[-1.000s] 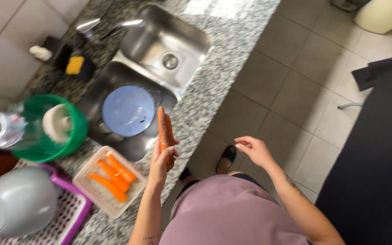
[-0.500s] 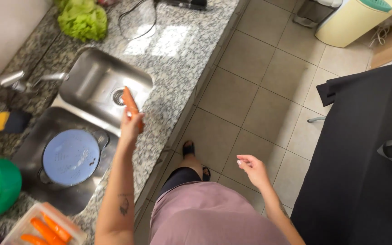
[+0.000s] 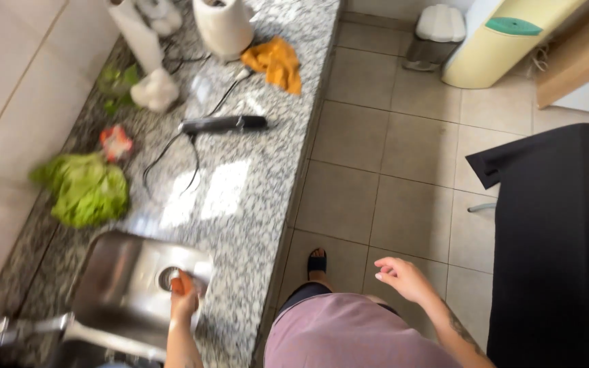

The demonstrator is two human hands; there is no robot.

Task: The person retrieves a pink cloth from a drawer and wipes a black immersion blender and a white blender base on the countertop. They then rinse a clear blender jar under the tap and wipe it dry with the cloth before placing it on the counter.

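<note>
My left hand (image 3: pixel 184 300) is closed around one carrot (image 3: pixel 178 284) over the steel sink (image 3: pixel 114 286), close to the drain, and my fingers hide all but its orange tip; my right hand (image 3: pixel 403 278) hangs loosely open and empty above the tiled floor (image 3: pixel 403 177). Beyond the sink on the granite counter (image 3: pixel 247 197) lie one blurred head of lettuce (image 3: pixel 86 191), one black corded appliance (image 3: pixel 223 124) and one orange cloth (image 3: pixel 277 63), while the tap at the lower left is cut off and hard to make out
</note>
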